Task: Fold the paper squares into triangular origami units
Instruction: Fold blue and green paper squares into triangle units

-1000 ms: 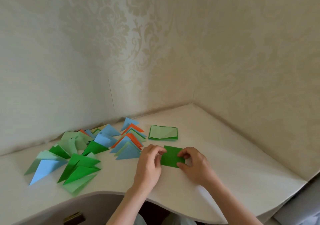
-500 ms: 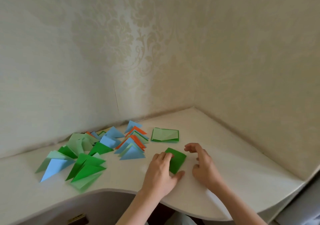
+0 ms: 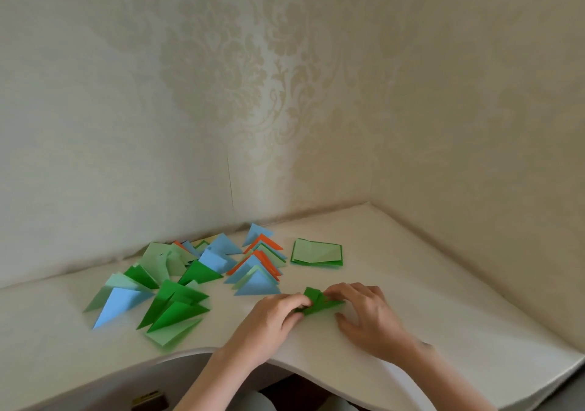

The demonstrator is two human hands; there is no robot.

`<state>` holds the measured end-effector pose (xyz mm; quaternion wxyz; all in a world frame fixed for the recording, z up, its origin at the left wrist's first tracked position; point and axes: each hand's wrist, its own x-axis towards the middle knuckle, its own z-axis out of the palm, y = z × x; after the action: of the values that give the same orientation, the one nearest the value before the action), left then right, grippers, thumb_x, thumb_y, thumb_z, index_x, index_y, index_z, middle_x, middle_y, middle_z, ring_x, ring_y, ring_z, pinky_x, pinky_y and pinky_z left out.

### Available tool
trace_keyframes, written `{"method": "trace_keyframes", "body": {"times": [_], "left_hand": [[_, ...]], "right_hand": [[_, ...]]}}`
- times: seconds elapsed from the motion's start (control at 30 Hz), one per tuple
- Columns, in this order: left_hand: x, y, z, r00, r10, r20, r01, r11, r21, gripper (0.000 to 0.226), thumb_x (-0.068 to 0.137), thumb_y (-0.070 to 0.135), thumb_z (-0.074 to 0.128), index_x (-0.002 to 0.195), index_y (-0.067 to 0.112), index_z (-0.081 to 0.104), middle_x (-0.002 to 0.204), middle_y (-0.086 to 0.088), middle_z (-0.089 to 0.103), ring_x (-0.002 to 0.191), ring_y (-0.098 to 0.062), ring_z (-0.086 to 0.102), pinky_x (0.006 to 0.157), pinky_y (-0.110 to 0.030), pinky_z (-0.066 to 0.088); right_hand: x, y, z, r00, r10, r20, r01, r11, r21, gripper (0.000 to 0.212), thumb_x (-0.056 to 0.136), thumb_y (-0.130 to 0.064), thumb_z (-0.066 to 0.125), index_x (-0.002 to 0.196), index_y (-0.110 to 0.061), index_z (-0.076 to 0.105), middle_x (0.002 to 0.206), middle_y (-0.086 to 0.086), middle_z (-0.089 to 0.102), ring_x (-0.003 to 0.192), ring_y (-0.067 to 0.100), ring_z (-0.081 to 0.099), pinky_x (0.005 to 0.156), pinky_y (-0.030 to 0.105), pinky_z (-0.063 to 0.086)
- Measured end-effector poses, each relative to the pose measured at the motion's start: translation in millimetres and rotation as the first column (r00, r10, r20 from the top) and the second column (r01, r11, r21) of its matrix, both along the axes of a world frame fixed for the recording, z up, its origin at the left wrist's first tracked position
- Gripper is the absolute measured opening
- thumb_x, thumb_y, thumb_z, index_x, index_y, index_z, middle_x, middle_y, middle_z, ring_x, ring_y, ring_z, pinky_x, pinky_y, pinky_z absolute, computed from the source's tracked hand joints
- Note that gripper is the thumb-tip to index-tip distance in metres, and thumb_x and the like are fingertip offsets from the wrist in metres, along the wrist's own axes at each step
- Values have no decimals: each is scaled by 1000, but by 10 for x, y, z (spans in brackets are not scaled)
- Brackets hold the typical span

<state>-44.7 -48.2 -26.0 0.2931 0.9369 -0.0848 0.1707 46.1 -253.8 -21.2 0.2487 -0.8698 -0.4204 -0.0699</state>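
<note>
We see the white desk [image 3: 443, 300] wedged into a corner, patterned wallpaper [image 3: 285, 94] closing it at the back and the right, and its near edge curving inward toward us. Bare surface lies to the right of the hands and along the front left. The dark green paper [image 3: 318, 303] sits on the desk between the hands: the left hand [image 3: 272, 319] pinches its left end with curled fingers, and the right hand [image 3: 367, 312] arches over its right end, fingertips pressing the top edge, thumb down on the desk below it. Behind them lies a stack of green squares [image 3: 316, 251]; to the left, well apart, spread folded triangles [image 3: 177, 281] in green, blue and orange. We cannot make out the paper's folds under the fingers.
</note>
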Motion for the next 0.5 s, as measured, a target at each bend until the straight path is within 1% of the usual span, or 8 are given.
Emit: {"method": "trace_keyframes", "body": {"times": [0.07, 0.13, 0.2, 0.27, 0.3, 0.37, 0.43, 0.5], "left_hand": [[-4, 49, -49, 998, 67, 14, -67, 997, -33, 23, 86, 12, 64, 104, 27, 65, 96, 13, 68, 88, 1, 61, 80, -18, 49], [1, 57, -101, 990, 139, 34, -137, 988, -67, 28, 82, 8, 67, 100, 29, 65, 89, 16, 66, 84, 2, 60, 77, -12, 46], [10, 24, -134, 977, 206, 51, -201, 976, -86, 28, 80, 7, 68, 97, 29, 66, 85, 18, 65, 82, 2, 59, 74, -7, 42], [16, -35, -142, 962, 263, 74, -254, 960, -113, 26, 78, 7, 69, 94, 27, 66, 82, 18, 64, 80, 2, 58, 73, -5, 41], [18, -67, -141, 954, 285, 87, -274, 953, -127, 24, 77, 8, 69, 92, 27, 66, 81, 19, 63, 79, 1, 57, 72, -6, 41], [30, -135, -132, 940, 322, 117, -306, 942, -137, 20, 77, 12, 72, 88, 28, 65, 77, 20, 61, 77, -1, 56, 70, -13, 45], [51, -196, -130, 922, 362, 137, -343, 928, -142, 17, 77, 17, 75, 85, 28, 64, 75, 21, 58, 74, -4, 55, 67, -22, 48], [85, -244, -135, 905, 407, 128, -388, 910, -145, 17, 77, 20, 76, 83, 27, 63, 74, 21, 55, 73, -5, 52, 63, -27, 49]], "right_hand": [[-14, 45, -33, 1000, -13, -20, 13, 999, 39, 33, 81, -37, 52, 114, -39, 51, 105, -23, 62, 100, -2, 56, 91, 27, 41], [-20, 84, -76, 997, -36, -67, 44, 992, 122, 28, 80, -39, 56, 108, -36, 56, 95, -21, 65, 90, -2, 61, 83, 29, 49], [-32, 113, -104, 991, -86, -103, 104, 978, 183, 25, 77, -35, 63, 102, -33, 60, 88, -20, 67, 83, -3, 63, 77, 26, 51], [-54, 123, -120, 982, -149, -117, 171, 962, 213, 24, 76, -26, 70, 98, -30, 62, 82, -17, 68, 75, -1, 63, 72, 20, 50], [-68, 130, -127, 977, -178, -117, 200, 955, 219, 24, 75, -23, 72, 97, -29, 63, 79, -15, 68, 72, 0, 63, 70, 19, 49], [-95, 160, -134, 968, -227, -107, 246, 946, 210, 24, 74, -23, 72, 96, -27, 63, 77, -15, 67, 72, 3, 63, 72, 26, 51], [-121, 211, -138, 959, -274, -79, 284, 939, 195, 23, 75, -25, 71, 95, -29, 62, 74, -19, 62, 73, 6, 62, 74, 33, 50], [-136, 267, -139, 947, -317, -59, 322, 926, 199, 19, 77, -29, 73, 94, -29, 62, 69, -18, 60, 72, 8, 60, 72, 35, 49]]}}
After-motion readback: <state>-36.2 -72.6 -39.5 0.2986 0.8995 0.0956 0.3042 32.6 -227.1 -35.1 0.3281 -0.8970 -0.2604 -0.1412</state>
